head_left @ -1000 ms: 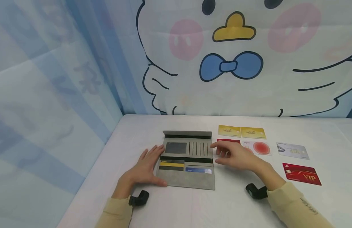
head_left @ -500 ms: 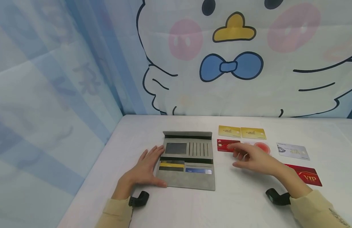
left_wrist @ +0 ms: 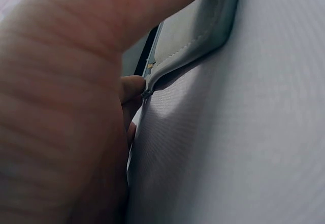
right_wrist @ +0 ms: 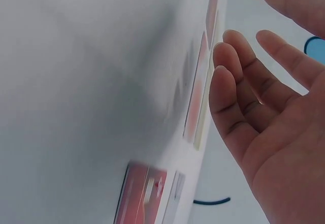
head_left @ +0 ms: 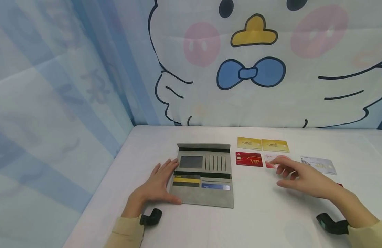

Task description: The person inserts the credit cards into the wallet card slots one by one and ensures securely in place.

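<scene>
An opened grey wallet [head_left: 206, 199] lies on the white table, a yellow-and-black card [head_left: 186, 179] and a blue card [head_left: 215, 186] tucked in its lower pockets. My left hand [head_left: 157, 186] rests along the wallet's left edge, fingers spread and thumb at the lower corner. To the right, my right hand [head_left: 305, 177] hovers with loosely bent fingers and nothing in them. Its index fingertip overlaps a white card with a pink circle [head_left: 268, 162]; I cannot tell whether they touch. A red VIP card [head_left: 249, 159] lies between that card and the wallet.
Two gold cards [head_left: 249, 143] lie side by side at the back. A silver card [head_left: 327, 166] sits beyond the right hand. Another red card [right_wrist: 139, 196], mostly hidden in the head view, shows in the right wrist view. A cartoon-printed curtain [head_left: 256, 106] hangs behind the table.
My right hand has moved right, from the wallet's edge past the red VIP card to the pink-circle card. The red VIP card is now uncovered. The left hand and wallet have stayed put.
</scene>
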Demonstrator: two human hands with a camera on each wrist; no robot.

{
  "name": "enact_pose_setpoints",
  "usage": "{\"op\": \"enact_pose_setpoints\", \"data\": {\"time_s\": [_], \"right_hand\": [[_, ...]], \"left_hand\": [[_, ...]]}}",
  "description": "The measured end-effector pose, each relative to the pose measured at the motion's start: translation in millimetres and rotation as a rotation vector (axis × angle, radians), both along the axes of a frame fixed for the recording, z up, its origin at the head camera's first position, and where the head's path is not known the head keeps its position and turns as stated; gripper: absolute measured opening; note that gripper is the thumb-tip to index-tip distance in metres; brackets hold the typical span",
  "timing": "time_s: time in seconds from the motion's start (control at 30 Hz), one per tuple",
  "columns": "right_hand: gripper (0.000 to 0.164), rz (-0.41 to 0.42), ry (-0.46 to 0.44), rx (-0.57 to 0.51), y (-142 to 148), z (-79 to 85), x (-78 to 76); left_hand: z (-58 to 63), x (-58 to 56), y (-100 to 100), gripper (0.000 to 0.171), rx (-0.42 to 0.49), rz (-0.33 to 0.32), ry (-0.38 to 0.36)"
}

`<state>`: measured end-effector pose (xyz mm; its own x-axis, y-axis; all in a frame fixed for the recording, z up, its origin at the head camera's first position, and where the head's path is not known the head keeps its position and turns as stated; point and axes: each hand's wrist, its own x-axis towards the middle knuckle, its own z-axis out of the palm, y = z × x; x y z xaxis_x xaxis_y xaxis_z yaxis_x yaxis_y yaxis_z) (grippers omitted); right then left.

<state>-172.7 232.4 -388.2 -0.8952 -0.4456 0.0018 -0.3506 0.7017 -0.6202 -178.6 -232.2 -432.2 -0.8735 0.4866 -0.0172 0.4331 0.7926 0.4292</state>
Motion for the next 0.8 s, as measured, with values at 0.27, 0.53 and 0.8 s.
{"op": "enact_pose_setpoints", "data": {"time_s": [0.27, 0.53, 0.8], "right_hand": [[0.066, -0.067, 0.017, 0.072, 27, 0.2, 5.5], [0.068, -0.137, 0.006, 0.135, 54, -9.9, 12.6], [0.074, -0.195, -0.009, 0.213, 81, -15.5, 15.6]], "left_hand": [[-0.8, -0.6, -1, 0.123, -0.003, -0.003, 0.002], [-0.5, 0.8, 0, 0.122, -0.001, -0.003, -0.010], [-0.7, 0.2, 0, 0.122, -0.002, -0.002, 0.003]]}}
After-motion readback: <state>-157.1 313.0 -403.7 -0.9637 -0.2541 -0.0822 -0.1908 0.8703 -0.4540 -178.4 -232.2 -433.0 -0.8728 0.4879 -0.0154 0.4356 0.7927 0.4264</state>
